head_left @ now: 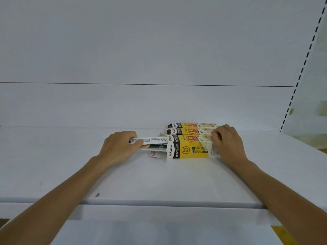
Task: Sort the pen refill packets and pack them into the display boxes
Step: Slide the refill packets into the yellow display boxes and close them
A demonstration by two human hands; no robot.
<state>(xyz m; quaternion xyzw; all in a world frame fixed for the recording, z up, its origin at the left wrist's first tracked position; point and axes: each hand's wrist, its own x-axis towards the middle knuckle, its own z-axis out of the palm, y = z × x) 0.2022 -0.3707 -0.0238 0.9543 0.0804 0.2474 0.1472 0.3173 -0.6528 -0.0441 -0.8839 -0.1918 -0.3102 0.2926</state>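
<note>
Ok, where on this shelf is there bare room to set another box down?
Bare shelf lies left of the left hand, in front of the nearest display box between the forearms, and right of the right hand. Crowded: the two boxes behind it and the packets at its open end.

Head-worn view, forward and down, close over shelf [159, 183]

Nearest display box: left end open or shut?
Open: the nearest display box has splayed flaps, and refill packets in the left hand stick out.
</note>
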